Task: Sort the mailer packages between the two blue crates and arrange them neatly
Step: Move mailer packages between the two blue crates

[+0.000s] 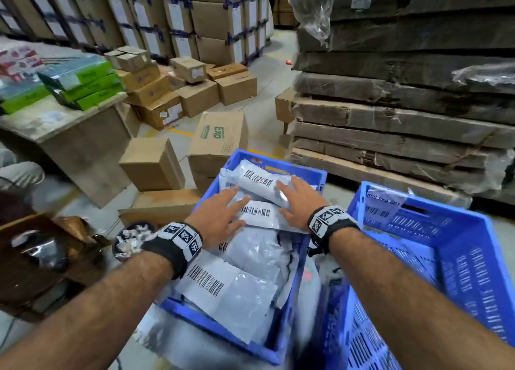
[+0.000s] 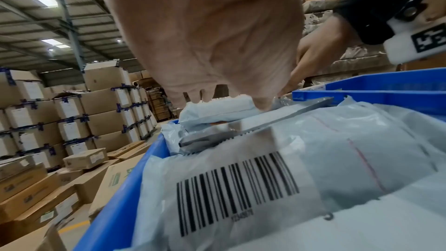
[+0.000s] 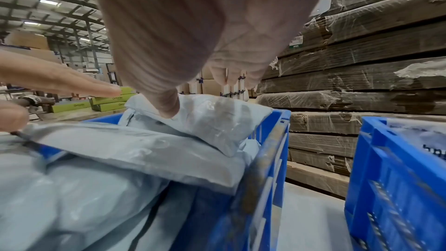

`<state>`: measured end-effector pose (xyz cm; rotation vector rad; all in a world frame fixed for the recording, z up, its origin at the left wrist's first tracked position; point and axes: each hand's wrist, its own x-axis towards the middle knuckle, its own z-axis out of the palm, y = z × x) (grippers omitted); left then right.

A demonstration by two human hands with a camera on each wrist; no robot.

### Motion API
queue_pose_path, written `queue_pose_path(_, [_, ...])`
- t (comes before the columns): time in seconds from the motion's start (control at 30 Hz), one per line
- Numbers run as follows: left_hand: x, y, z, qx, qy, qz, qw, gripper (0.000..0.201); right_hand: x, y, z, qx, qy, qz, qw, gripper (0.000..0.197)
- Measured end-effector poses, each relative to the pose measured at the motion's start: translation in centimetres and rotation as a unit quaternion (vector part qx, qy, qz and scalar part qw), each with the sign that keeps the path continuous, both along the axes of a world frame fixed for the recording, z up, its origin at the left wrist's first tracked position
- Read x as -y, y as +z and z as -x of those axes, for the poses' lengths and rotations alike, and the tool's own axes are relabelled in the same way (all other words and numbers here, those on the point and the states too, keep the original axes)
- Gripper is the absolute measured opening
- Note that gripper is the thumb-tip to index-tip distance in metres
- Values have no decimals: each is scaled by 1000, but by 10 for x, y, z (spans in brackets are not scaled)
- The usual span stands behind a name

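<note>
The left blue crate [image 1: 220, 326] is heaped with grey-white mailers bearing barcode labels. My left hand [image 1: 223, 213] lies flat on a labelled mailer [image 1: 256, 212] in the far half of the crate, fingers straight. My right hand [image 1: 295, 199] rests on the topmost mailer [image 1: 256, 181], fingers stretched over it. In the right wrist view its thumb [image 3: 169, 106] touches that mailer [image 3: 212, 119]. Another barcoded mailer [image 2: 241, 188] fills the near end. The right blue crate [image 1: 473, 272] looks almost empty, with a label on its far wall.
Wrapped stacks of flattened cardboard [image 1: 390, 113] rise behind both crates at the right. Cardboard boxes [image 1: 217, 138] crowd the floor left of the full crate. A table [image 1: 75, 135] with green boxes stands at the far left, with a brown bag [image 1: 41, 258] and a bowl of scraps [image 1: 131, 240] nearer.
</note>
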<state>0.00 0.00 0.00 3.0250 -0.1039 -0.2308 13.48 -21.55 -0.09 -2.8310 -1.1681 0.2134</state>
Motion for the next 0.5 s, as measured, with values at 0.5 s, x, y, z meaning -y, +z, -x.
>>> queue_pose_path(0.5, [-17,-51,-58,-39,-55,68,995,61,-32,-36,-43,-33,-59,26,997,80])
